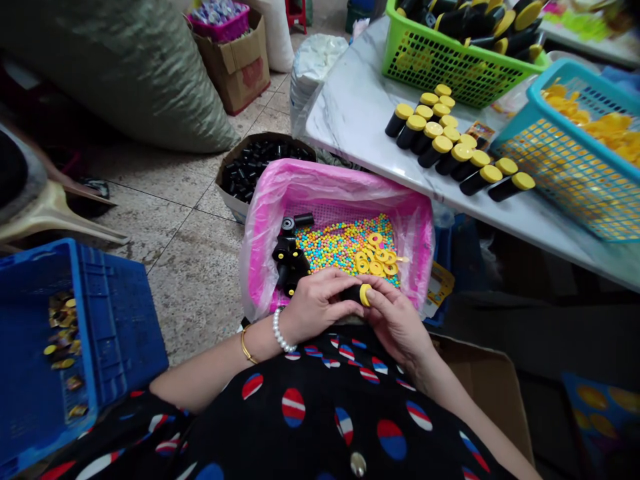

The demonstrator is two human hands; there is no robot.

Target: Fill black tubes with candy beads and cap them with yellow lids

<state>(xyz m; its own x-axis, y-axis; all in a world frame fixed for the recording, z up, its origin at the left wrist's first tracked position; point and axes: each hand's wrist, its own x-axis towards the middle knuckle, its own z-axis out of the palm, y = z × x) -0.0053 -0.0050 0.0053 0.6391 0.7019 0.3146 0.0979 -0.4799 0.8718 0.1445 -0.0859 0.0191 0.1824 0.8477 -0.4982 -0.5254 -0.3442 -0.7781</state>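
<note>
My left hand (320, 301) is closed around the black body of a small bottle (353, 293), which lies sideways. At its right end, my right hand (393, 312) pinches the ridged yellow cap (365, 295). Both hands are over the near edge of a pink basket (253, 253) lined with clear plastic. Inside it are many small coloured candy-like balls (330, 243), a pile of yellow rings (377, 257) at the right and several black bottles (289, 257) at the left. My fingers hide part of the bottle.
On the marble-patterned table (345, 100), capped black bottles (440, 147) stand in rows. Beside them are a green basket (465, 73) of bottles and a blue basket (575, 167) of yellow parts. A box of black pieces (265, 163), a blue crate (120, 313) and a large sack (125, 73) are on the floor.
</note>
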